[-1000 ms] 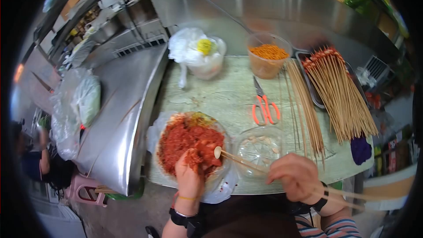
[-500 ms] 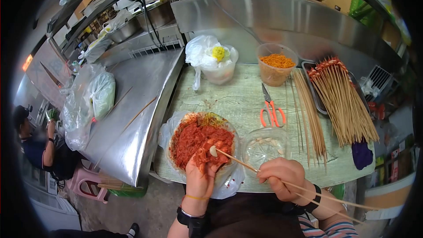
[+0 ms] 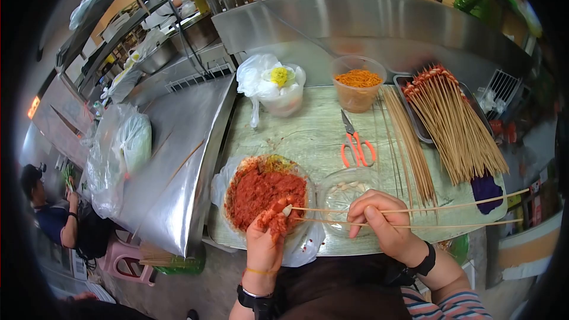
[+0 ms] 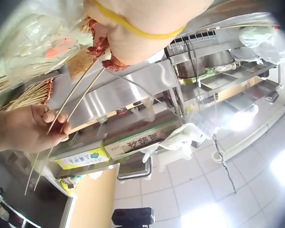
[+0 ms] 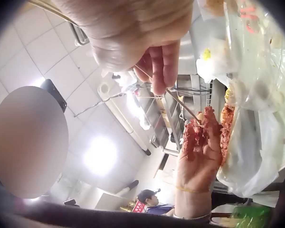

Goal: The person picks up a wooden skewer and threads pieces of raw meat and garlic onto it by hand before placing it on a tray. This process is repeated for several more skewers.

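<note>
Two thin wooden skewers (image 3: 450,206) are pinched side by side in my right hand (image 3: 382,225), which is over the clear tray (image 3: 335,185) holding pale pieces. Their left ends reach my left hand (image 3: 265,243), whose curled fingers hold red coated meat (image 3: 277,220) at the near edge of the bowl of red mixture (image 3: 255,192). A pale piece (image 3: 287,210) sits on the tip of the upper skewer. In the right wrist view, red paste covers the fingers of my left hand (image 5: 199,161). The left wrist view shows both skewers (image 4: 76,99) running between the hands.
Orange-handled scissors (image 3: 355,147) lie behind the clear tray. Loose skewers (image 3: 409,148) lie to their right, beside a dark tray of filled skewers (image 3: 456,124). A tub of orange shreds (image 3: 357,86) and a bagged tub (image 3: 281,98) stand at the back. A person (image 3: 56,210) sits at far left.
My right hand has turned, and the two skewers now lie apart and nearly level. The pale piece on the skewer tip has come against the meat in my left hand.
</note>
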The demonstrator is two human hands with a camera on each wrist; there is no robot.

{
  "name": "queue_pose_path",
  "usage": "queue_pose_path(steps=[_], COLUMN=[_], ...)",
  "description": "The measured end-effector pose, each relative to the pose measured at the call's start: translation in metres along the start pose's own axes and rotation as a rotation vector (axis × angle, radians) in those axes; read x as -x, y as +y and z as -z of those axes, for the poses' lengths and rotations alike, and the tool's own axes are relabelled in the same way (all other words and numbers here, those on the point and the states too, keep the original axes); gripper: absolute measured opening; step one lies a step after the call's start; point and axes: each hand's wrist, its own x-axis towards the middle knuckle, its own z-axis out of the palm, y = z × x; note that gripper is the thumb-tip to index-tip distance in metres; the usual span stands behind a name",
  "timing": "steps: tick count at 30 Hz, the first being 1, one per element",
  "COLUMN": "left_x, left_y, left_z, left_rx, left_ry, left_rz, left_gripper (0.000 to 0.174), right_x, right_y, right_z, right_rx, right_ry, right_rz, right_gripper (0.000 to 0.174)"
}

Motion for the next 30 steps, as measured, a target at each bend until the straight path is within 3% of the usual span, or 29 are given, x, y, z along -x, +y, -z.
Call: queue_pose_path(steps=[4,12,24,30], left_x=[-0.005,-0.015,-0.014,-0.014], left_y=[-0.004,0.000,-0.007,-0.012], left_z=[0.001,-0.002,-0.001,0.004], left_rx=[-0.078,0.135,0.234,0.266], left_ry=[0.046,0.217,0.226,0.215], left_rz=[0.017,-0.029,-0.024,-0.007], left_gripper=[0.030,0.030,0.027,0.025], right_x=[0.000,0.004,0.003,0.002], right_y=[0.001,0.010,0.018,0.021], right_z=[0.001,0.005,0.000,-0.006], right_rx=[-0.014,-0.241,-0.296,-0.232], right_ry=[-0.010,0.070,0.067,0.063], right_rz=[-0.020,-0.032,-0.075,0.025], right_gripper=[0.025,0.030,0.033,0.033])
